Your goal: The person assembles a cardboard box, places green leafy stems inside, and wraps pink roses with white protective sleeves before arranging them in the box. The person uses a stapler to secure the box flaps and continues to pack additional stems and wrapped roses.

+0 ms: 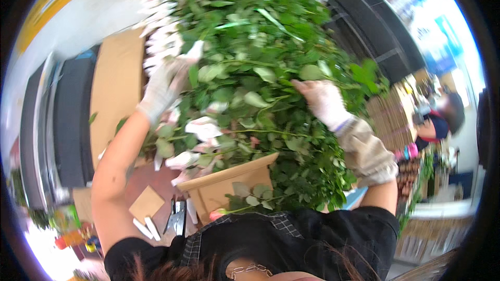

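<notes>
A large heap of leafy rose stems (250, 97) lies before me, many of the flower heads at its left in white paper or mesh sleeves (160, 39). At the heap's left side, my gloved left hand (170, 80) has its fingers at the base of one white-wrapped rose head (194, 51); the fingers partly hide the stem. My right hand (322, 99), in a white glove with bare fingertips and a beige oversleeve, reaches over the stems at the right, its fingertips among the leaves; its grip is unclear. More wrapped heads (203, 128) lie nearer to me.
A cardboard flap (230, 179) stands close to my chest, beside a pink rose (217, 214). A stapler-like tool (177, 216) and white strips (147, 228) lie at lower left. Long cardboard (115, 97) and black boxes (74, 121) stand left. A person (437, 125) is at far right.
</notes>
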The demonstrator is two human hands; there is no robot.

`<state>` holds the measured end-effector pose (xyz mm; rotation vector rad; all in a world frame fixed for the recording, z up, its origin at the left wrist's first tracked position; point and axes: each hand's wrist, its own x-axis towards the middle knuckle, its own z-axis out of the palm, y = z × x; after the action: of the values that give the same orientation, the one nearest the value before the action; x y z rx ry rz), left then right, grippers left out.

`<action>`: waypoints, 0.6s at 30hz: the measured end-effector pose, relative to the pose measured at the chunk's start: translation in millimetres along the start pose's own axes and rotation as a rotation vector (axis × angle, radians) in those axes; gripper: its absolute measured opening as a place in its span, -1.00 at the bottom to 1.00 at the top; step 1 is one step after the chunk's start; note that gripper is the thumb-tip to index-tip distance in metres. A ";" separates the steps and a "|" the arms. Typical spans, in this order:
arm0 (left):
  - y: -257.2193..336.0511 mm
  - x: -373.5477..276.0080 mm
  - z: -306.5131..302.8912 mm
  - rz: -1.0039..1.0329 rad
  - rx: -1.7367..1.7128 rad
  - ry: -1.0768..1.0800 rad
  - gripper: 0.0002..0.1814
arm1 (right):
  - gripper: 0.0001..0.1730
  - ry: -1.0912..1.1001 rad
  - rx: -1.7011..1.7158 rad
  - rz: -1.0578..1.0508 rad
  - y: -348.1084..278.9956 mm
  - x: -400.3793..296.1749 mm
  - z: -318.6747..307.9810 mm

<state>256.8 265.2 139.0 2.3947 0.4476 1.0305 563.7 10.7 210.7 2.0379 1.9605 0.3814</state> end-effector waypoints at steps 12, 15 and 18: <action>2.1 38.7 10.3 -0.128 0.271 -0.139 -0.61 | -0.61 0.871 0.355 0.204 98.5 -26.9 -47.7; -34.7 46.2 38.1 -0.453 0.441 -0.369 -0.36 | -0.68 0.807 0.837 0.259 114.9 -9.4 -49.7; -27.9 42.6 61.0 -0.335 0.462 -0.464 -0.27 | -0.56 0.872 0.810 0.211 124.7 -17.8 -68.7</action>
<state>327.5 289.6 112.1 2.7110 0.9479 0.2206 651.9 -9.8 322.1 2.9406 2.7109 0.6965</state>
